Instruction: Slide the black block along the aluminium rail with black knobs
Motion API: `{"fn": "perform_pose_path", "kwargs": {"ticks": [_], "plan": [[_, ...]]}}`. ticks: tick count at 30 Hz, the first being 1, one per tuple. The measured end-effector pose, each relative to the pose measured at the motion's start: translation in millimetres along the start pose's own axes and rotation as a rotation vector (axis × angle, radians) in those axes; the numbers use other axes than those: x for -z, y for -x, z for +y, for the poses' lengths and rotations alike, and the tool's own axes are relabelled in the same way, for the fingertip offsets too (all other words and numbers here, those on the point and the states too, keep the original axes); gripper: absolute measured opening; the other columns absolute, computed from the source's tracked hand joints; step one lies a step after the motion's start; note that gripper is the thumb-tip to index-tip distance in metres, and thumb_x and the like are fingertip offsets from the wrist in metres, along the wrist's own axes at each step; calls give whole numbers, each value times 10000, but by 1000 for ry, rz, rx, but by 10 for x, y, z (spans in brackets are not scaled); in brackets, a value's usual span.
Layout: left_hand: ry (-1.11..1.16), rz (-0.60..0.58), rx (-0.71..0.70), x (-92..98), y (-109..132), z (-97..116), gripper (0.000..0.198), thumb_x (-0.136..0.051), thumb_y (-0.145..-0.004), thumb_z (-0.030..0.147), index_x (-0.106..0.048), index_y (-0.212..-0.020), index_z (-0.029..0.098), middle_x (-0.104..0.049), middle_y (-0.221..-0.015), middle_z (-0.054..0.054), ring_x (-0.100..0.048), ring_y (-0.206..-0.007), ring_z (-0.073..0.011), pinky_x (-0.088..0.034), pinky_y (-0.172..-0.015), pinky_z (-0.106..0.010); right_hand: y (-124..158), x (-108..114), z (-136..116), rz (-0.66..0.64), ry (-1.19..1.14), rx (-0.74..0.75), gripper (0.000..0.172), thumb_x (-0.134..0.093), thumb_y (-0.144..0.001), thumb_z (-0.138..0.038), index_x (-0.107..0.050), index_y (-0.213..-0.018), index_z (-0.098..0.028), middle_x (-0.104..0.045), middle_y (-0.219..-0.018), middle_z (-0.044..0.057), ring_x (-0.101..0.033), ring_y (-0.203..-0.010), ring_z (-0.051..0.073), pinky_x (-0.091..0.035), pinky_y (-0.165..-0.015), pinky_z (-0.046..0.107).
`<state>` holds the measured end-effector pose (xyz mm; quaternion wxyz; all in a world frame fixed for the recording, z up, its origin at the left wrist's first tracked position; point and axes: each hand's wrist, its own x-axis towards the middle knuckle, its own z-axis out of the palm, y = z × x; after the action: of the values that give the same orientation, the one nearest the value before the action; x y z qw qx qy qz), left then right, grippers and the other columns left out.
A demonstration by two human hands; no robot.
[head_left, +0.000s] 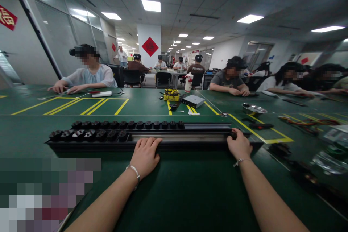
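A long black rail housing lies crosswise on the green table. Black round socket pieces fill the left part of its front channel, and a second row stands in the rear channel, reaching past the middle. My left hand rests on the front edge near the middle, fingers over the rim, holding nothing loose. Near the right end of the front channel, my right hand has its fingers closed on a small black piece.
Behind the rail are a yellow object with cables, a grey box and a white bottle. A metal bowl, wires and clear plastic lie to the right. Several people sit across the table.
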<state>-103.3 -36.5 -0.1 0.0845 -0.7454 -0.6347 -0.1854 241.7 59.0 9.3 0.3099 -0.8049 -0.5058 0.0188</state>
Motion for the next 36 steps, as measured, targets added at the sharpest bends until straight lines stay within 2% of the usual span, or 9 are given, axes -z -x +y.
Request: {"fn": "perform_pose_path", "kwargs": {"ticks": [36], "plan": [[-4,-6,11,18,-2,10,504,-480,-730,216,-469,-1228,287,-560,-1147,-23,-452,-1074,-215,-262,-991,-372,0,15,12,-19,3,-9,471,-391,-782,-328,-457,-1241,-250,-528,-1188,96,-428,-1163,287,-290,-961,535]]}}
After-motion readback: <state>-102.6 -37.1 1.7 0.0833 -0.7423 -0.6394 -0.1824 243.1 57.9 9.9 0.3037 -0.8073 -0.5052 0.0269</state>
